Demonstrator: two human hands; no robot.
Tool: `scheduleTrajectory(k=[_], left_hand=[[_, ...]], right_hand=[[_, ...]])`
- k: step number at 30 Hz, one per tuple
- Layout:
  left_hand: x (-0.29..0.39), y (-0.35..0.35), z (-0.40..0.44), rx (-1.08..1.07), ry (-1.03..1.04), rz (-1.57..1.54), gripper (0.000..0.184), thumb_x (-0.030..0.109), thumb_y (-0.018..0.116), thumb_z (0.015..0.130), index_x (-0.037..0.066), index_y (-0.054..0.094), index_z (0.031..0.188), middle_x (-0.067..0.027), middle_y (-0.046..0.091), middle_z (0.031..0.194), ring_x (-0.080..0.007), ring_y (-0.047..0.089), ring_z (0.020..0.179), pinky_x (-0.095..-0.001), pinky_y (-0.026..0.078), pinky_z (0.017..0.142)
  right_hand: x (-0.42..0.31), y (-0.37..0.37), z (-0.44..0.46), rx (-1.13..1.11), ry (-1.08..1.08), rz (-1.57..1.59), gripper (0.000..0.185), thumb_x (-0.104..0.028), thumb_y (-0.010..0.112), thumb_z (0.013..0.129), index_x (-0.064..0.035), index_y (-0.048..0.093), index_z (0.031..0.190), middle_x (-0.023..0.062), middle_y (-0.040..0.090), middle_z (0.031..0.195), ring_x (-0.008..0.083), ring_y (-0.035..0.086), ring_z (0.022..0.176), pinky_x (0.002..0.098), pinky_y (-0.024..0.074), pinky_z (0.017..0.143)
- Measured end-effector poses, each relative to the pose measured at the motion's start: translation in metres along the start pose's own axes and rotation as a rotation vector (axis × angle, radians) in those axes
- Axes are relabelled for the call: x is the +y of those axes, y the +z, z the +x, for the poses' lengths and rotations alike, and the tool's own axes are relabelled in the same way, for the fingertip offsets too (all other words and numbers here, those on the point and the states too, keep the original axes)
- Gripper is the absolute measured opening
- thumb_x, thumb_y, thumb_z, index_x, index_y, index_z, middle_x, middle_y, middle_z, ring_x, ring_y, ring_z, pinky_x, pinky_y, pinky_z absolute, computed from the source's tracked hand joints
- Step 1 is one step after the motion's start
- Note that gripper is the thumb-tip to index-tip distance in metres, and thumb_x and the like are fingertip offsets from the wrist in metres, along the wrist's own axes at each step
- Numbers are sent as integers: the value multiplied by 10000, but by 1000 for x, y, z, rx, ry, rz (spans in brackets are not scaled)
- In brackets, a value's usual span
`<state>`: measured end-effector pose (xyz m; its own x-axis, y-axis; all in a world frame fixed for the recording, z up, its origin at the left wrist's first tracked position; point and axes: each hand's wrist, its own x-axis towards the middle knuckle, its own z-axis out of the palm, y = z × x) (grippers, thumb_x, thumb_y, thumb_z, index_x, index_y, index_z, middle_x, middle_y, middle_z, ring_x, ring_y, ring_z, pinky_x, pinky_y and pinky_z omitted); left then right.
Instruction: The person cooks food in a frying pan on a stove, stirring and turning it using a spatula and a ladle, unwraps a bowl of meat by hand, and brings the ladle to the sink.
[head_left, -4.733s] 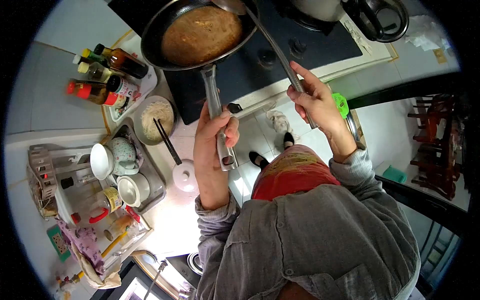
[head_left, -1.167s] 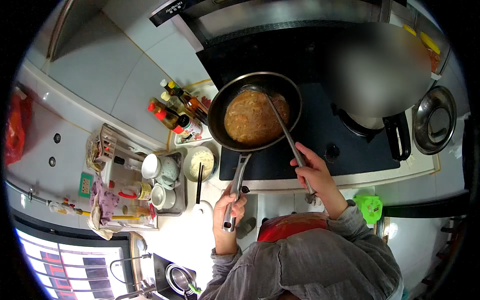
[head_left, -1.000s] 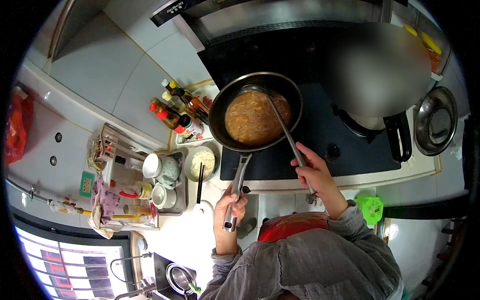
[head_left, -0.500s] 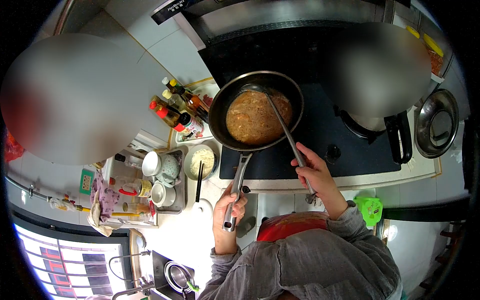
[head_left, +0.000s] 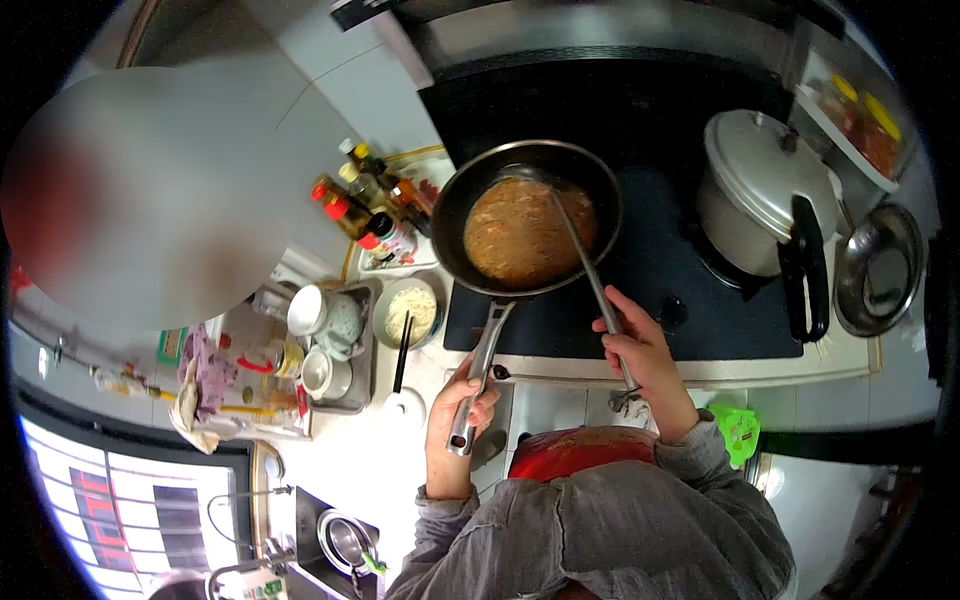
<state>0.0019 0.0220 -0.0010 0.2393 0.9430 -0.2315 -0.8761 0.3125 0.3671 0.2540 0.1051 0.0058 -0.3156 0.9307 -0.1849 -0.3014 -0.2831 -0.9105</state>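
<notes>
Lowered since the earlier frame, my ladle, clamped in my right fingers, dips into the sauce in the pan over the left of the stove, my left fingers wrapped round its handle, seemingly steadying it.

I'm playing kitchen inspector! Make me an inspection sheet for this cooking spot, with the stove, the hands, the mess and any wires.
Surface: dark stove beside a pale counter.
Job's things: pan over the stove, holding brown food; long metal utensil dips into it.
Clutter: bottles grouped in the corner; bowl of pale food with black chopsticks.
Grips: left hand closed around the pan handle; right hand closed around the utensil.
Cables: nothing seen.
Surroundings: lidded metal pot on the stove's right side; sink and window lower left; blurred patch hides the upper left.
</notes>
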Motion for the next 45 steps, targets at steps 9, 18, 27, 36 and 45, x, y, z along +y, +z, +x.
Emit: scheduleTrajectory(k=[9,18,27,36,45], left_hand=[[38,45,-15,314,647,1212,528,-39,571,744,39,418,1244,-64,492,1029,-104,509,822,-219,447,687],[63,216,12,-199,1789,1476,230,51,574,641,39,593,870,-125,553,695,-282,551,623,-376,443,528],[77,280,31,-403,1559,1717,142,136,581,651,29,600,743,-136,571,651,-290,575,609,-375,466,550],[91,202,15,-413,1460,1627,193,98,569,730,41,624,906,-129,630,794,-223,621,692,-307,497,637],[68,15,-16,160,-66,1294,697,135,638,759,91,257,1341,-110,522,1097,-207,567,867,-345,488,674]], right_hand=[[7,-5,6,-10,-52,-122,598,15,474,746,-118,359,1317,105,570,983,81,476,518,220,396,402],[21,-18,30,-135,-116,-336,617,-62,494,769,-87,280,1347,88,558,1027,52,413,469,192,332,353],[5,10,-5,50,-91,-247,528,-29,498,793,-61,358,1301,123,592,980,67,447,474,211,344,376],[6,48,-27,152,-125,-167,561,26,513,713,-14,399,1261,151,610,902,96,493,504,213,402,413],[24,70,-35,281,-212,-278,580,5,541,732,-36,377,1286,107,587,852,76,503,526,204,441,466]])
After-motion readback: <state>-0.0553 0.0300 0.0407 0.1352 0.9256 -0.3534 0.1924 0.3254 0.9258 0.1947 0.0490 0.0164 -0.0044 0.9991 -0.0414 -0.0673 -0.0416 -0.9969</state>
